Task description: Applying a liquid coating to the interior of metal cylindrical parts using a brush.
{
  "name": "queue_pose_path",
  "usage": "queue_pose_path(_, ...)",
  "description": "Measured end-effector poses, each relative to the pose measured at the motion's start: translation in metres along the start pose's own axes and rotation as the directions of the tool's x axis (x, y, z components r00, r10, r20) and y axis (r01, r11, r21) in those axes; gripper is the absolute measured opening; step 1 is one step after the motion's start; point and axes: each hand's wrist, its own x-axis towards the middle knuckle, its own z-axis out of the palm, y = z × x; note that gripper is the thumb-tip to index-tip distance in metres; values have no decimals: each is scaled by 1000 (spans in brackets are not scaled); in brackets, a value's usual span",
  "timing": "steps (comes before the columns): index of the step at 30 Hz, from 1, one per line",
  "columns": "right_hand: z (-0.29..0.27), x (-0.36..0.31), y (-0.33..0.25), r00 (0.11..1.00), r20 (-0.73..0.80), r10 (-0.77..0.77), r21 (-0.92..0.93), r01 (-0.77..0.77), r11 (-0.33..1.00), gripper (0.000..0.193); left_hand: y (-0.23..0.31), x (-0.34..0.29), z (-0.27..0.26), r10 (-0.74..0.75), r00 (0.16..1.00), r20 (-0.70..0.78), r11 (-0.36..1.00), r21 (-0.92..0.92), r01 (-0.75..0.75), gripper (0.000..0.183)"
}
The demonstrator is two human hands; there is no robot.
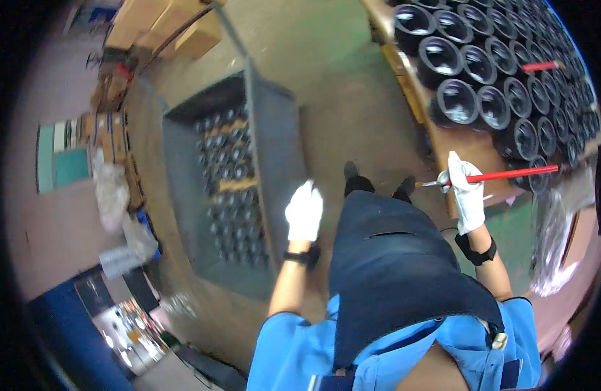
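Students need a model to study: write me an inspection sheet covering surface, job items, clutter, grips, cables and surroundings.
Surface: brown tabletop at right, partly covered by dark round cups.
Job items: red-handled brush, held; second red tool lying across cups.
Clutter: clear plastic sheeting at right; plastic bags at left.
Grips: right grip, white-gloved, closed around the brush; left grip, white-gloved, contents unclear.
Cables: nothing seen clearly.
Surroundings: gray bin containing rows of dark items; cardboard boxes beyond.
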Motion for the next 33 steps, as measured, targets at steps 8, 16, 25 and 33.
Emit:
queue_pose_path(8,112,-36,13,961,233,151,-222,-98,970,37,-243,-209,10,-806,524,275,564,88,821,34)
queue_pose_path(16,258,-90,42,865,385,321,-499,-97,861,43,-311,-250,62,-681,534,500,640,53,767,35)
queue_pose_path(25,325,-118,101,797,410,444,-785,60,617,42,-375,-279,213,-547,724,421,808,38,588,66)
queue_pose_path(33,363,-113,131,835,237,496,-848,-71,525,46,-369,-256,214,-670,633,389,732,205,649,40)
